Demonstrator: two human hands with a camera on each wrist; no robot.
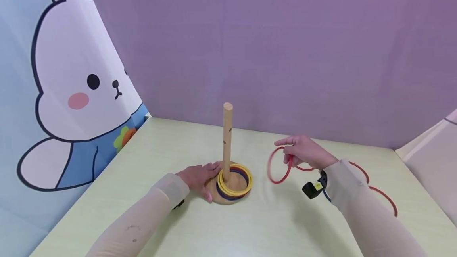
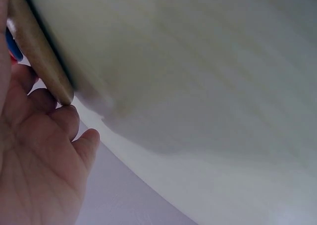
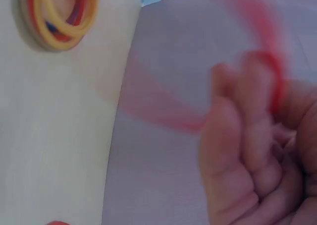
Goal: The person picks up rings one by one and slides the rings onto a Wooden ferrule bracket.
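A wooden peg (image 1: 227, 142) stands upright on a round wooden base (image 1: 213, 193) in the head view. Yellow rings (image 1: 250, 177), with red and blue ones beneath, lie around the peg on the base. My left hand (image 1: 200, 177) holds the base at its left side; in the left wrist view its fingers bend against the edge of the base (image 2: 47, 61). To the right of the peg, my right hand (image 1: 303, 152) pinches a red ring (image 1: 269, 169) that hangs above the table. That ring is blurred in the right wrist view.
Under and beside the right forearm lie more red rings (image 1: 387, 197) and part of a blue ring (image 1: 326, 196), partly hidden by the arm. A purple cloth (image 1: 267, 50) hangs behind the pale table (image 1: 264, 229). A rabbit-print curtain (image 1: 71, 162) borders the left side.
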